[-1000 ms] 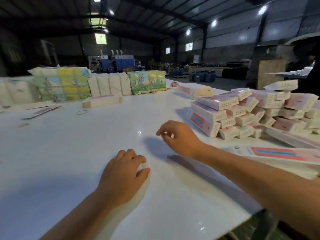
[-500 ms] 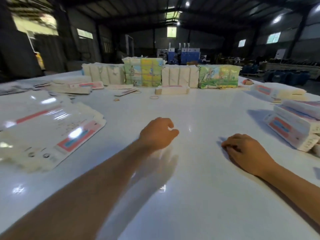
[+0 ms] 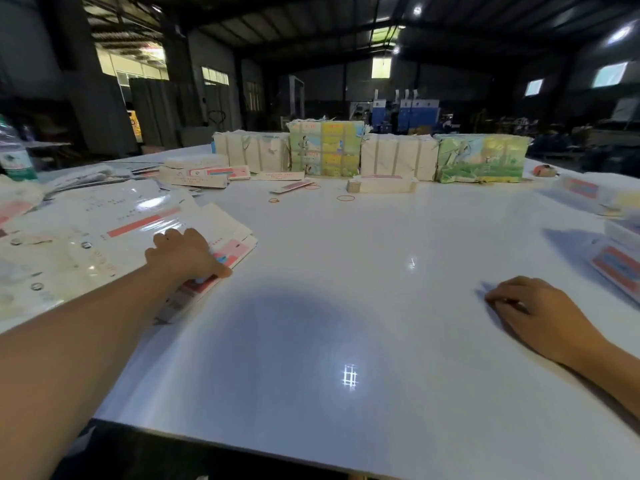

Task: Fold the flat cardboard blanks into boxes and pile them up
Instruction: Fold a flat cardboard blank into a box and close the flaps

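A spread pile of flat white cardboard blanks (image 3: 104,230) with pink and blue print lies on the left of the white table (image 3: 346,271). My left hand (image 3: 180,254) reaches out and rests on the pile's near right edge, fingers on top of the uppermost blank, thumb along its edge. My right hand (image 3: 540,313) lies on the bare table at the right, fingers loosely curled, holding nothing. Folded boxes (image 3: 620,268) show at the right border, partly cut off.
Banded bundles of blanks, white (image 3: 398,157) and green-printed (image 3: 325,152), line the table's far side. Rubber bands (image 3: 345,198) and loose blanks (image 3: 204,174) lie before them. A plastic bottle (image 3: 14,154) stands far left. The table's front edge (image 3: 242,452) is near me.
The view has swung left, away from the box pile. My left hand moved out from the table's middle onto the flat blanks; my right hand stayed resting on the table.
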Demonstrator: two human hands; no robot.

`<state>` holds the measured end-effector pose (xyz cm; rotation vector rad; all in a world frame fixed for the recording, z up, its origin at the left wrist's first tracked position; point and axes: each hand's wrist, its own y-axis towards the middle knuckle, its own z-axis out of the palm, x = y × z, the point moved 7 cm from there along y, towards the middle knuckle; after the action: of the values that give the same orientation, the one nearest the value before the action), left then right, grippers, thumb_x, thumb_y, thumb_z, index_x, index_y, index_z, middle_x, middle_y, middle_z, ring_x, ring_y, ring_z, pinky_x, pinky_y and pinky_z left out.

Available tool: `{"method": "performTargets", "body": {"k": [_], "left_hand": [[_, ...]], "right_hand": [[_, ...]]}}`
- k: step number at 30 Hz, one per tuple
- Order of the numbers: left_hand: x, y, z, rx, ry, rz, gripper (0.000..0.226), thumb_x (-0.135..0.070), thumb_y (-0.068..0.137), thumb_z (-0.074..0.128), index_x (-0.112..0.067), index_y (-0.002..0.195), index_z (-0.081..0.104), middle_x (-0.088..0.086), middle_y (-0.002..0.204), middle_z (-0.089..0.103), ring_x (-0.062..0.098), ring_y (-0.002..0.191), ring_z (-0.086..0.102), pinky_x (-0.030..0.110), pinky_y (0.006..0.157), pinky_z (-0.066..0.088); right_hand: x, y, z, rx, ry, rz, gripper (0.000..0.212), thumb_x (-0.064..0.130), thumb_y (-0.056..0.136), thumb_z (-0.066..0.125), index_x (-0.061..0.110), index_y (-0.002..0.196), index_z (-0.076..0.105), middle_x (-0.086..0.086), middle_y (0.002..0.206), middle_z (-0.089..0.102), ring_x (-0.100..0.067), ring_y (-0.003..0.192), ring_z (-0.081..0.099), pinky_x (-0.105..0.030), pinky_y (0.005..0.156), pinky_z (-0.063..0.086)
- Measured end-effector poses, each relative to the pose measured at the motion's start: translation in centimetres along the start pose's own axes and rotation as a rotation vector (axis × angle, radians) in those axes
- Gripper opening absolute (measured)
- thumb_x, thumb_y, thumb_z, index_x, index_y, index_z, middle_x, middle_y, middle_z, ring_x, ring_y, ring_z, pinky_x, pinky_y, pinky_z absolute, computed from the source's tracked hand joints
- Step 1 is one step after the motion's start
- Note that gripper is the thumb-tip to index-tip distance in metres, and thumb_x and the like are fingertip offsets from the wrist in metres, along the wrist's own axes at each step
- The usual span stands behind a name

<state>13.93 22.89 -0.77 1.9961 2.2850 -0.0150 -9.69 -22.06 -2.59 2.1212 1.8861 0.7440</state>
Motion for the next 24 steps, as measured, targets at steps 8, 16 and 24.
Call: {"method": "performTargets", "body": {"k": [8,16,24], "left_hand": [[-1.8,-0.9,-0.9,-0.132,0.179,0.107,0.091,-0.073,0.062,0.066,-0.015,0.128,0.04,0.015,0.124,0.043,0.031,0.114,0.043,0.035,0.075,0.036],[-13.5,-5.5,-6.2,-0.238,-0.24,0.418,0.081,-0.061,0.07,0.067,-0.011,0.128,0.04,0.014,0.125,0.031,0.029,0.09,0.048,0.033,0.071,0.041],[-28.2,-19.5,1.0,0.0,-0.436,1.027,0.064,-0.057,0.078,0.061,-0.031,0.132,0.041,-0.006,0.12,0.051,0.013,0.1,0.053,0.029,0.08,0.048]], "right_hand": [[-0.1,0.0,0.0,-0.007,0.017,0.029,0.015,0.001,0.085,0.061,0.009,0.083,0.074,-0.01,0.091,0.067,-0.032,0.086,0.057,-0.029,0.073,0.034],[0.7,-0.1,-0.6,-0.013,0.002,0.023,0.018,0.009,0.09,0.057,0.005,0.085,0.074,-0.013,0.093,0.067,-0.032,0.087,0.057,-0.023,0.07,0.029],[0.7,-0.4,-1.0,0.023,0.04,0.069,0.017,0.008,0.086,0.055,0.007,0.09,0.071,-0.011,0.098,0.069,-0.029,0.089,0.057,-0.031,0.075,0.044]]}}
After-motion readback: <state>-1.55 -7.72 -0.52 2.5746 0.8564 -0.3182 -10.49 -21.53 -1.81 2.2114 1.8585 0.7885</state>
